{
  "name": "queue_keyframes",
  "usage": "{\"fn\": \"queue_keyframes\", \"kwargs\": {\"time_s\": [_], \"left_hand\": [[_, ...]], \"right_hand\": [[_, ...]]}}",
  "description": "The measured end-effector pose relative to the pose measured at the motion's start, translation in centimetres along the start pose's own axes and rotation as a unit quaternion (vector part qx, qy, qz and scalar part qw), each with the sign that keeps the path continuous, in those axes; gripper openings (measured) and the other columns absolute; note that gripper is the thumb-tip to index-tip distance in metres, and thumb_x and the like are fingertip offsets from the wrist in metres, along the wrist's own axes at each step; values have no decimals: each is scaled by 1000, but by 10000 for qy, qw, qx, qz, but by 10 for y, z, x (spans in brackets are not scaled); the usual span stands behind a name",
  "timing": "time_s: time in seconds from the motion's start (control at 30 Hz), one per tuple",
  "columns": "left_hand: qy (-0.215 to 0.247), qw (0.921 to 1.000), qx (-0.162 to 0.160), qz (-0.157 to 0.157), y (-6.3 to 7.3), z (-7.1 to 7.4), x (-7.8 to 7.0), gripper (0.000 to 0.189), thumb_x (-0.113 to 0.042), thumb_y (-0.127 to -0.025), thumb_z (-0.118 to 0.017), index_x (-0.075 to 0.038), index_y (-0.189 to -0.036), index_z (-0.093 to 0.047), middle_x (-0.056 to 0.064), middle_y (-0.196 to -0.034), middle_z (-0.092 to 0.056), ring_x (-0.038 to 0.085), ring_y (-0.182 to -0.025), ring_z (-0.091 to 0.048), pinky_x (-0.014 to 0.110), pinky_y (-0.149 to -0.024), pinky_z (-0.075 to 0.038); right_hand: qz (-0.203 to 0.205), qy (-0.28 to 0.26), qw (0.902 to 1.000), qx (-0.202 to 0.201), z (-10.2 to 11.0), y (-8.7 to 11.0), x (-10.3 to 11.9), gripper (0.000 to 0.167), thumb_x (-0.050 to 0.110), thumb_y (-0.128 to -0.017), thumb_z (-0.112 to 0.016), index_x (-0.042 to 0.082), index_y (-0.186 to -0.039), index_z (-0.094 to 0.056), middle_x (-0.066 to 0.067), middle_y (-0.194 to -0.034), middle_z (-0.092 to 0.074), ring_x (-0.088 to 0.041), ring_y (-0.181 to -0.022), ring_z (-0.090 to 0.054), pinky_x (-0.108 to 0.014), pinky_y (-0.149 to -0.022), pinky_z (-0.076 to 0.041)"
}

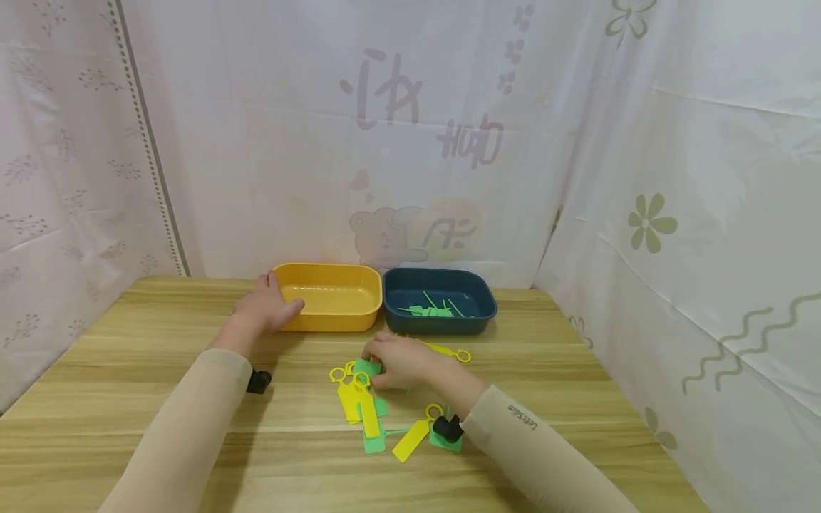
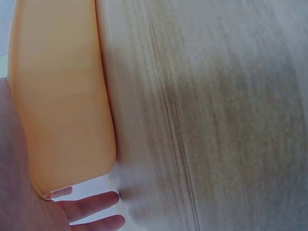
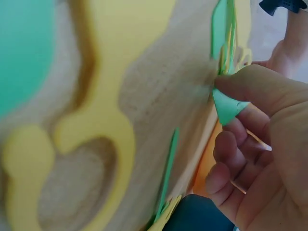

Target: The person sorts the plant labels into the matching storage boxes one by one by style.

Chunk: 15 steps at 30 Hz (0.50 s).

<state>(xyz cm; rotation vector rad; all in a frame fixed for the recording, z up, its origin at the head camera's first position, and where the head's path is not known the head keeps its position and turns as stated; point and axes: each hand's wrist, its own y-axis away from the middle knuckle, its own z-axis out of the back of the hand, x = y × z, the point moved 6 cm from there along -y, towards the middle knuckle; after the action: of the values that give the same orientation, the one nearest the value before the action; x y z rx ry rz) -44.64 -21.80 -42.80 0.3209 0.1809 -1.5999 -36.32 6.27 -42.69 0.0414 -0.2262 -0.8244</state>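
My left hand [image 1: 259,306] rests against the left end of a yellow plastic bin [image 1: 330,323], its fingers fairly straight; the left wrist view shows them reaching past the bin's corner. Over the scattered tags, my right hand [image 1: 410,363] pinches a green plastic tag [image 3: 224,107] between thumb and fingers. Beside that hand lies a small heap of yellow tags [image 1: 370,417] with ring ends, mixed with green tags [image 1: 374,439] that have thin stems. Nearer me are another yellow tag [image 1: 410,442] and a green one [image 1: 445,443], partly hidden by the right wrist.
A dark blue bin [image 1: 439,325] stands against the yellow bin's right side, with several green tags [image 1: 432,311] inside. More yellow tags [image 1: 442,349] lie just behind my right hand. Patterned white curtains [image 1: 256,142] enclose the wooden table [image 1: 308,470] at the back and sides.
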Motion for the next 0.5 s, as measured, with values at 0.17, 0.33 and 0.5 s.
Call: {"fn": "queue_keyframes", "kwargs": {"time_s": [0.17, 0.33, 0.5], "left_hand": [[34, 10000, -16, -11, 2, 0, -1, 109, -61, -107, -35, 17, -167, 12, 42, -177, 1, 67, -129, -59, 76, -107, -49], [24, 10000, 6, -16, 2, -1, -2, 108, -62, -108, -35, 17, -167, 12, 43, -176, 2, 68, -134, -56, 76, -107, -49], [7, 10000, 4, -18, 2, 0, -1, 109, -62, -108, -35, 17, -167, 12, 43, -176, 2, 68, -133, -55, 78, -106, -48]], "right_hand": [[233, -220, 9993, -188, 8, -1, -2, 11, 24, -98, -81, 23, -109, -77, 10, -102, -67, -8, -92, -59, -25, -87, -54], [176, -503, 9985, -139, 19, 1, -12, 5, 26, -99, -80, 26, -102, -76, 13, -91, -69, -9, -83, -60, -25, -78, -53], [199, -966, 9927, -697, 46, 8, -22, 4, 24, -102, -77, 22, -105, -75, 9, -91, -70, -10, -81, -61, -28, -76, -54]]}}
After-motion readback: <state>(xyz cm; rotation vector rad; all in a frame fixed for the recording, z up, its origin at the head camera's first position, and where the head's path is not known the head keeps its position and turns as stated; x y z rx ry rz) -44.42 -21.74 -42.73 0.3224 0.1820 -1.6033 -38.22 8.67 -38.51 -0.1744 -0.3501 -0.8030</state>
